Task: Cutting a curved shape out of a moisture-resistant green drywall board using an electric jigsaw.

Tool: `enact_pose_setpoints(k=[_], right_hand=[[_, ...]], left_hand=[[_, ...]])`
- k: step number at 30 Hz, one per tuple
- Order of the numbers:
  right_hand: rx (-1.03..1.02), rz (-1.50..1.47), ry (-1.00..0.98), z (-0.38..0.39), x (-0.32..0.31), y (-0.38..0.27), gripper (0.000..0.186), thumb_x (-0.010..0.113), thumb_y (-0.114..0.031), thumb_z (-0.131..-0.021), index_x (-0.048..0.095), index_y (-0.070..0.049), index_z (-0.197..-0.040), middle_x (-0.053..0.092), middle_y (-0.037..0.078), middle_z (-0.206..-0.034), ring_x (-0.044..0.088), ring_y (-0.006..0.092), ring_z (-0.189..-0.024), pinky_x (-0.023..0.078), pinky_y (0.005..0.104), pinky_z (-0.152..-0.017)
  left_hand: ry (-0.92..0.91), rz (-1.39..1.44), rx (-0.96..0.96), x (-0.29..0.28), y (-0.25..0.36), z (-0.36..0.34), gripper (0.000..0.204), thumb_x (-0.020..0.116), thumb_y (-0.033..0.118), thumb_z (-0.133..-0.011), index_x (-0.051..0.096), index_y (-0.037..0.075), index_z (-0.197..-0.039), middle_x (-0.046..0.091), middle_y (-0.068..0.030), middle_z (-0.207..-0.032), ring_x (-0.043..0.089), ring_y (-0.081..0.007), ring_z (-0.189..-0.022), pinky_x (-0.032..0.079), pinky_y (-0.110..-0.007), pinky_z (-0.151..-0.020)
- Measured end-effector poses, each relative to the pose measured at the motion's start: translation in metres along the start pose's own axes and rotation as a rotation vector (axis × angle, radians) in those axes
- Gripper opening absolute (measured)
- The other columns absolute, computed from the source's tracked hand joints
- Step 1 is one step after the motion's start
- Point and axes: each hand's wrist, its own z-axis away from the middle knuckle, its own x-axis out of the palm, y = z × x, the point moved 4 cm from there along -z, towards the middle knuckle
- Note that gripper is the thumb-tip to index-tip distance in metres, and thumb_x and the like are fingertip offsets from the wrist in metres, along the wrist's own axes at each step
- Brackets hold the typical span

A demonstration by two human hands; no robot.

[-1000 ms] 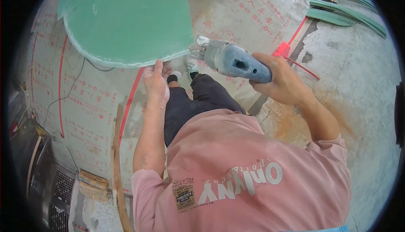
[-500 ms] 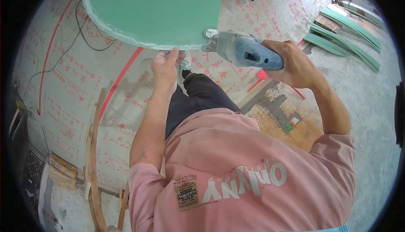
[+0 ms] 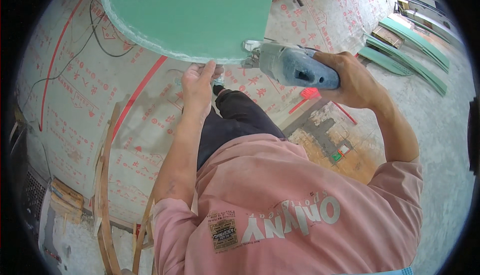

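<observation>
A large green board [image 3: 200, 15], probably plasterboard, with a curved, white-dusted edge, reaches in from the top of the view. My left hand [image 3: 198, 86] grips its near edge, thumb on top and fingers underneath. My right hand [image 3: 352, 77] is wrapped round the rear of a dusty blue-and-grey jigsaw [image 3: 300, 67]. The front end of the jigsaw meets the board's near right corner, to the right of my left hand. Its blade cannot be made out.
Printed protective sheeting [image 3: 150, 100] covers much of the floor. Curved green strips [image 3: 410, 45] lie at the far right. Wooden strips [image 3: 103, 195] stand at the left, near a dark cable [image 3: 93, 30]. A red object [image 3: 310, 93] lies beside a brown floor patch [image 3: 360, 160].
The board's right side and the jigsaw sit slightly lower and further right in view. The floor has shifted in view too. Both hands keep their holds.
</observation>
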Motion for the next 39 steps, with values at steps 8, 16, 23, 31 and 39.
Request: enact_pose_setpoints(k=[8, 16, 23, 31, 39], right_hand=[[-0.057, 0.008, -0.023, -0.0034, -0.0004, 0.0026, 0.037, 0.074, -0.009, -0.069, 0.064, 0.000, -0.103, 0.063, 0.023, -0.084, 0.061, 0.0455, -0.079, 0.049, 0.0459, -0.071], [-0.112, 0.023, 0.015, -0.0035, -0.0015, 0.0011, 0.044, 0.071, -0.008, -0.068, 0.066, 0.003, -0.110, 0.067, 0.025, -0.092, 0.065, 0.0460, -0.084, 0.053, 0.0466, -0.075], [-0.081, 0.056, 0.009, -0.0049, 0.0000, 0.0007, 0.049, 0.073, -0.008, -0.067, 0.066, 0.005, -0.115, 0.067, 0.028, -0.092, 0.066, 0.0450, -0.084, 0.053, 0.0460, -0.077], [-0.094, 0.083, 0.033, -0.0046, 0.0000, -0.0034, 0.043, 0.073, -0.006, -0.067, 0.067, 0.003, -0.110, 0.068, 0.026, -0.088, 0.068, 0.0423, -0.081, 0.054, 0.0452, -0.077], [-0.110, 0.093, 0.006, -0.0061, 0.0034, 0.0053, 0.042, 0.072, -0.007, -0.068, 0.068, 0.001, -0.108, 0.068, 0.023, -0.080, 0.069, 0.0385, -0.073, 0.054, 0.0441, -0.073]], left_hand=[[0.040, 0.048, 0.006, 0.0005, -0.0019, -0.0005, 0.022, 0.068, 0.015, -0.101, 0.066, -0.005, -0.109, 0.074, -0.0125, -0.098, 0.069, -0.0178, -0.087, 0.054, -0.033, -0.085], [0.035, 0.030, -0.006, 0.0020, 0.0001, 0.0006, 0.028, 0.070, 0.020, -0.101, 0.063, -0.004, -0.114, 0.072, -0.0125, -0.103, 0.068, -0.0194, -0.092, 0.053, -0.034, -0.091], [0.022, 0.016, -0.009, 0.0006, -0.0025, 0.0002, 0.028, 0.071, 0.021, -0.100, 0.064, -0.003, -0.114, 0.072, -0.0120, -0.104, 0.068, -0.0189, -0.092, 0.053, -0.035, -0.091], [0.029, 0.032, -0.001, 0.0015, -0.0010, 0.0010, 0.028, 0.071, 0.021, -0.100, 0.064, -0.003, -0.114, 0.073, -0.0121, -0.105, 0.069, -0.0185, -0.093, 0.053, -0.035, -0.091], [0.021, 0.026, 0.007, 0.0024, -0.0007, -0.0002, 0.030, 0.070, 0.021, -0.101, 0.064, -0.004, -0.115, 0.072, -0.0122, -0.105, 0.069, -0.0190, -0.093, 0.054, -0.034, -0.090]])
